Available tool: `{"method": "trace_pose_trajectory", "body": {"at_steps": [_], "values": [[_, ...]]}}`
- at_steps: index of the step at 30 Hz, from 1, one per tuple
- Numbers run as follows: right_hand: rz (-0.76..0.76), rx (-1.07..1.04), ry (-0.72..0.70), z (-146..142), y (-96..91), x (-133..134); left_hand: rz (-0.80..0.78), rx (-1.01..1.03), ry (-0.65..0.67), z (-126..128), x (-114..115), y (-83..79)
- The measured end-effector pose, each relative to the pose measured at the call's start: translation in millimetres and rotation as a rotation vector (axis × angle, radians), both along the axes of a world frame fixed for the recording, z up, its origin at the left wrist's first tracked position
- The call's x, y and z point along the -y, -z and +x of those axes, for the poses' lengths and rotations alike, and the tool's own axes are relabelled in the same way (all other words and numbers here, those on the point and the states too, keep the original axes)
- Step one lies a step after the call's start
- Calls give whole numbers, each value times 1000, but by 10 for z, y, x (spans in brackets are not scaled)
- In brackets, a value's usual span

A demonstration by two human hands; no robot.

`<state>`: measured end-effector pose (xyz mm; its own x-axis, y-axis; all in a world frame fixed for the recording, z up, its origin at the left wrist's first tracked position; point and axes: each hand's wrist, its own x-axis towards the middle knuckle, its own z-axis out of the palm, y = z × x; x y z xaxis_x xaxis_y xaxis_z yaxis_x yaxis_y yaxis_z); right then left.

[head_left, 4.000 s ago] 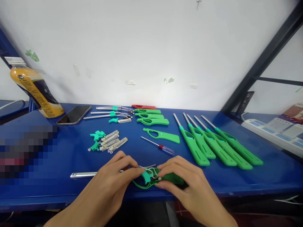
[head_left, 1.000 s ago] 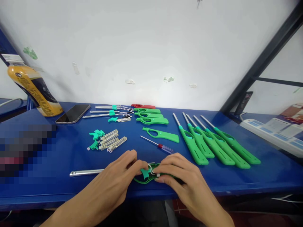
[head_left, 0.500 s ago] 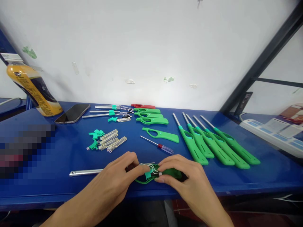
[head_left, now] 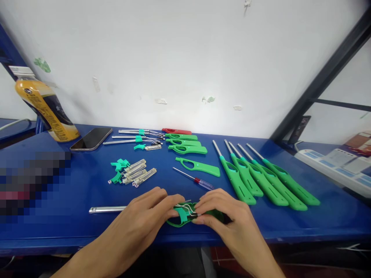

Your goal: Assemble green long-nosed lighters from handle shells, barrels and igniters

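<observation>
Low over the front of the blue table, both my hands are closed on an opened green lighter shell (head_left: 173, 223). My left hand (head_left: 152, 210) pinches its left part, beside a teal trigger (head_left: 182, 214). A silver lighter tube (head_left: 106, 209) sticks out to the left from under that hand. White wires (head_left: 188, 209) loop across the shell's inside. My right hand (head_left: 224, 214) pinches a small dark part (head_left: 193, 217) at the wire ends, with thumb and fingertips around the shell's right part. Fingers hide much of the shell. Beyond them lies a screwdriver (head_left: 204, 183) with a clear purple handle.
Several assembled green lighters (head_left: 268, 181) lie at right. Farther back are green shell halves (head_left: 199, 167), a red one (head_left: 176, 131), and tubes with wires (head_left: 124, 141). Clear fuel tanks (head_left: 139, 173) and teal triggers (head_left: 117, 177) are piled left of centre, near a phone (head_left: 92, 139) and bottle (head_left: 48, 108).
My left thumb and fingers have shifted slightly left and back, showing more of the teal trigger. My right hand stays pinched at the wire ends. The whole view has shifted a little.
</observation>
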<state>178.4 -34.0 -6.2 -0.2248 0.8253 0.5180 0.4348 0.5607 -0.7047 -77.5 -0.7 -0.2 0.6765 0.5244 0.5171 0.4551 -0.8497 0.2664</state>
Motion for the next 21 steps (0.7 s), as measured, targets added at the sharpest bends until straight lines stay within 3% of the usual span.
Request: {"method": "trace_pose_trajectory", "body": {"at_steps": [8,21], "values": [[19,27,0,-20,8,10,79,13,-34,32,-3,-15],[93,20,29,-54,-35,26,28,12,-45,35,29,-5]]}}
